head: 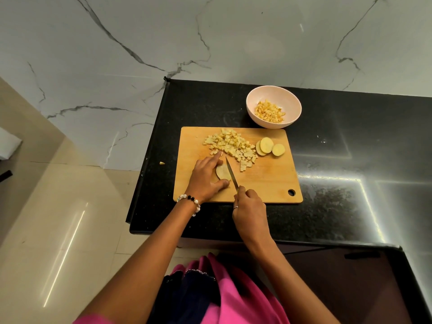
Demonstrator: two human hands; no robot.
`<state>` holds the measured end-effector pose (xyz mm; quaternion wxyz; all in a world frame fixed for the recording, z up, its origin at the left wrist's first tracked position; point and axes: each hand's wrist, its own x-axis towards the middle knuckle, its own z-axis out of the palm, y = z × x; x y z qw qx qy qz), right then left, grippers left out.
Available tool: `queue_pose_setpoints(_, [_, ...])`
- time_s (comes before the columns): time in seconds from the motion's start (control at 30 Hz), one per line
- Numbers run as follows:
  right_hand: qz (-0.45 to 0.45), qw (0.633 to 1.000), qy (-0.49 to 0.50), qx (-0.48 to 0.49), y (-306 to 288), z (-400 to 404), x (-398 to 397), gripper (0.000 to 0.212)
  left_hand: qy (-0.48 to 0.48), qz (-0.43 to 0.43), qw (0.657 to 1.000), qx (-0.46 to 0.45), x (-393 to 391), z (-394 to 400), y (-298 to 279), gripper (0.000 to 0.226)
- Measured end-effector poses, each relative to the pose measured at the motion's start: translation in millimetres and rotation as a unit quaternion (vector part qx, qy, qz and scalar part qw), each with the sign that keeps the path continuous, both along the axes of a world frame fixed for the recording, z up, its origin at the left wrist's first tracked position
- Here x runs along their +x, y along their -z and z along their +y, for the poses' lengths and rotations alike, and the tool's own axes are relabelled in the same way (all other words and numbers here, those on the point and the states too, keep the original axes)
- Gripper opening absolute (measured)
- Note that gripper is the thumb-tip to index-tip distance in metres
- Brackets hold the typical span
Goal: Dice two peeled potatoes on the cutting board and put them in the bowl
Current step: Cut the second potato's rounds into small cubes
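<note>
Her left hand [205,177] pinches a potato piece [222,172] flat on the board [268,181]; her right hand [249,206] grips the knife [232,174] beside it. Dice [230,146] lie heaped beyond, more in the bowl [273,94].

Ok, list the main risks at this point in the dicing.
1. The left hand holds the potato piece with thumb and forefinger right beside the knife blade; a slip could nick them.
2. The diced heap spreads near the cutting board far edge; one bit already lies on the counter, and more could scatter.
</note>
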<state>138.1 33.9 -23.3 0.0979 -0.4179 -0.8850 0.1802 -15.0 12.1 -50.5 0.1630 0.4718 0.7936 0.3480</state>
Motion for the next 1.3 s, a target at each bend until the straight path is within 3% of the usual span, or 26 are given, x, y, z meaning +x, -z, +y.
queue_pose_setpoints(0.13, [-0.061,0.998,-0.010,-0.002,-2,-12,-10,0.051,-0.005,-0.004,1.000,0.008,-1,0,1,0.084])
queue_pose_setpoints(0.43, [-0.120,0.993,-0.022,-0.003,3,-21,1,0.055,-0.020,0.004,1.000,0.017,1,0,2,0.083])
queue_pose_setpoints(0.8, [-0.040,0.998,-0.002,-0.046,-7,-2,-2,0.040,-0.003,-0.012,1.000,0.015,-2,-4,2,0.087])
queue_pose_setpoints(0.93, [-0.062,0.996,-0.014,-0.057,-7,0,-11,0.044,-0.005,-0.013,1.000,0.017,-2,-4,3,0.088])
queue_pose_setpoints(1.13, [-0.081,0.996,-0.037,0.007,-12,-8,-25,0.038,-0.016,-0.003,0.999,0.042,0,-2,8,0.084])
queue_pose_setpoints(1.3, [-0.107,0.993,-0.043,-0.022,-3,-22,-7,0.048,-0.026,0.006,0.998,0.048,-1,-2,9,0.083])
